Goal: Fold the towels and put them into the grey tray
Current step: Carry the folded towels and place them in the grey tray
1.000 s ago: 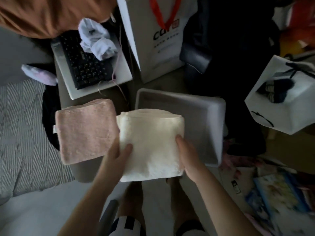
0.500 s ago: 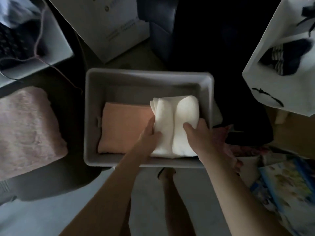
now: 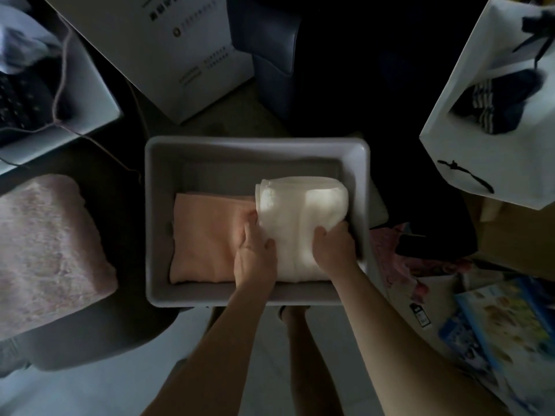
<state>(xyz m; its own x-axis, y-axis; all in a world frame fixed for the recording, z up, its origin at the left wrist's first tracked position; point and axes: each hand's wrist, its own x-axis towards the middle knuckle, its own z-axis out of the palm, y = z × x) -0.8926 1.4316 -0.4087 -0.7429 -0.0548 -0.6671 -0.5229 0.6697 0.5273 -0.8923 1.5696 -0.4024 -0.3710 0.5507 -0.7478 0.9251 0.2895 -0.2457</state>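
- Right now my left hand (image 3: 255,253) and right hand (image 3: 333,247) clasp the folded white towel (image 3: 300,223) from either side.
- It lies in the right half of the grey tray (image 3: 162,223), just beside the folded peach towel (image 3: 207,235).
- Outside, left of the tray, a folded pink towel (image 3: 48,250) rests well apart.

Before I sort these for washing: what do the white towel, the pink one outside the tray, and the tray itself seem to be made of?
White towel: soft, thick cloth, probably cotton terry; it bulges in rounded folds. Pink towel outside: fluffier, nubbly pile, perhaps terry or microfibre; the dim light leaves that open. Grey tray: likely moulded plastic, matte and smooth, with rounded corners and a rolled rim.
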